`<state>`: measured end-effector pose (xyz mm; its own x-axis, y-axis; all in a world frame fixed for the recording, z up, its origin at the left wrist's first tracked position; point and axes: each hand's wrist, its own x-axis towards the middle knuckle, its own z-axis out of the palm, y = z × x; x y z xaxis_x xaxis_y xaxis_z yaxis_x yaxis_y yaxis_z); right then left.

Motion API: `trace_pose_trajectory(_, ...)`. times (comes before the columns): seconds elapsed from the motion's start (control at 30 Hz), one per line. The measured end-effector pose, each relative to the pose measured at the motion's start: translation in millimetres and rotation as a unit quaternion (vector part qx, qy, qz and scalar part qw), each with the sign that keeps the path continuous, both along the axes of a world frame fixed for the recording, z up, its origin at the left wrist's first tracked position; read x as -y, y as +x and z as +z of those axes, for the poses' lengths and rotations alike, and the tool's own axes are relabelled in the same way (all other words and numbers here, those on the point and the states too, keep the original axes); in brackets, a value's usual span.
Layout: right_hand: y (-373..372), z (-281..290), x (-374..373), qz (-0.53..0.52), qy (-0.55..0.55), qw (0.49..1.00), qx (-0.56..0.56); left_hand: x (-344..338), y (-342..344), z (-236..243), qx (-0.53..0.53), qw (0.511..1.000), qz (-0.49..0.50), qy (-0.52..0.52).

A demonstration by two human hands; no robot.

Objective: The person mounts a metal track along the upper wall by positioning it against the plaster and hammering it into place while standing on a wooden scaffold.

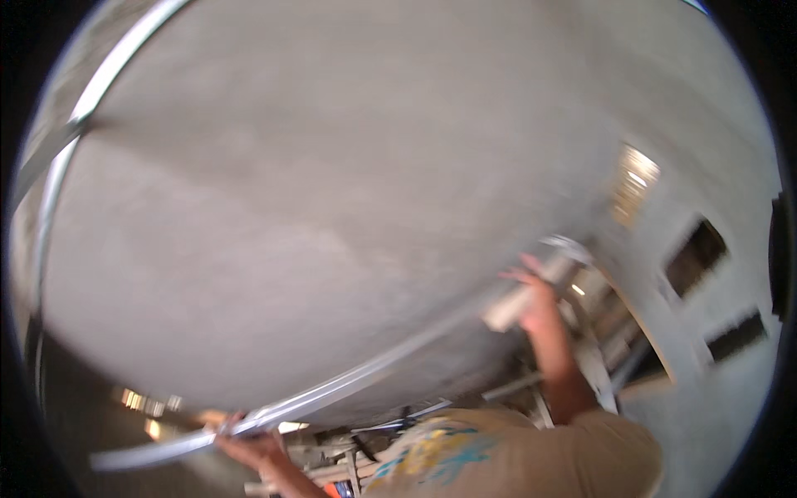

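Observation:
A long, shiny metal strip (340, 381) runs diagonally across a broad grey plastered surface (315, 149). My left hand (257, 445) is closed on the strip near its lower-left end. Higher up on the right, my blurred right hand (535, 299) grips a pale wooden piece (504, 312) with a shiny metal end (564, 247), which may be a tool. This piece overlaps the strip's upper-right end; whether they touch I cannot tell.
Metal strips (110, 70) cross at the left edge. On the right, a grey wall (681, 332) has dark openings (696, 253), a bright slot (635, 183) and a larger opening with timber inside. A tan printed shirt (515, 456) and scaffold-like pieces fill the bottom.

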<state>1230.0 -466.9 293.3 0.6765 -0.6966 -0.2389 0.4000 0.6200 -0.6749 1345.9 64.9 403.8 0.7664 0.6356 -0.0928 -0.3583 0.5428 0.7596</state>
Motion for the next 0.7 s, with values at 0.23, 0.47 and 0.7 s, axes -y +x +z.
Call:
trace_pose_trajectory(0.23,-49.5,-59.4,109.8,-0.037,-0.065,0.997,-0.002,13.5,28.1,-0.2,0.167,0.962,-0.180,-0.121)
trace_pose_trajectory(0.47,-90.9,-195.3,259.0,-0.136,-0.757,0.639,-0.009,-26.1,25.6,-23.5,0.126,0.974,-0.124,-0.140)
trace_pose_trajectory(0.7,-53.4,-162.4,200.3,-0.253,-0.622,0.739,-0.040,-69.5,34.2,-64.3,0.106,0.966,-0.095,-0.215)
